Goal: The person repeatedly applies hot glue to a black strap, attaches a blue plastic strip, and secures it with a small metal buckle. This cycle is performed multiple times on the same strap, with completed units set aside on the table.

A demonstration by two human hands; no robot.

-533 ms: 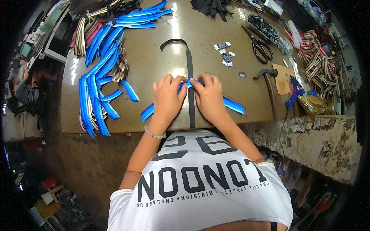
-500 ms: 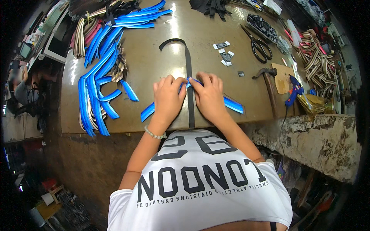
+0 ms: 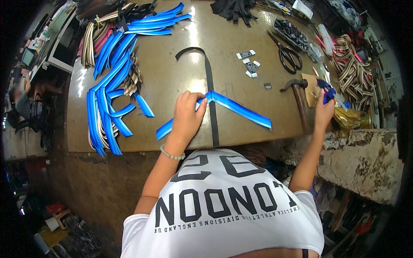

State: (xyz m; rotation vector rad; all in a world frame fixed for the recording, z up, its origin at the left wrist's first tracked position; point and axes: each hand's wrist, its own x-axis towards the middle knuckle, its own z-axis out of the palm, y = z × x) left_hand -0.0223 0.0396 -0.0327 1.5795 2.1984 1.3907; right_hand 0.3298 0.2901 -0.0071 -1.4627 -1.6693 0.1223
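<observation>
A blue striped ribbon lies bent like a shallow upside-down V on the table, its fold over a narrow black strap. My left hand pinches this ribbon just left of the fold, covering part of it. The black strap runs from the table's near edge away from me and curls left at its far end. Off to the right, my right hand is closed round a blue glue gun, whose handle is partly hidden by the fingers.
Bundled blue ribbons spread over the table's left side. A hammer lies just left of my right hand. Black scissors, small black-and-white labels and a box of small dark pieces sit beyond. Woven cream-and-black straps heap at far right.
My right hand has left the ribbon, moved right and taken hold of the glue gun. My left hand stays at the fold, and the ribbon's right half now shows.
</observation>
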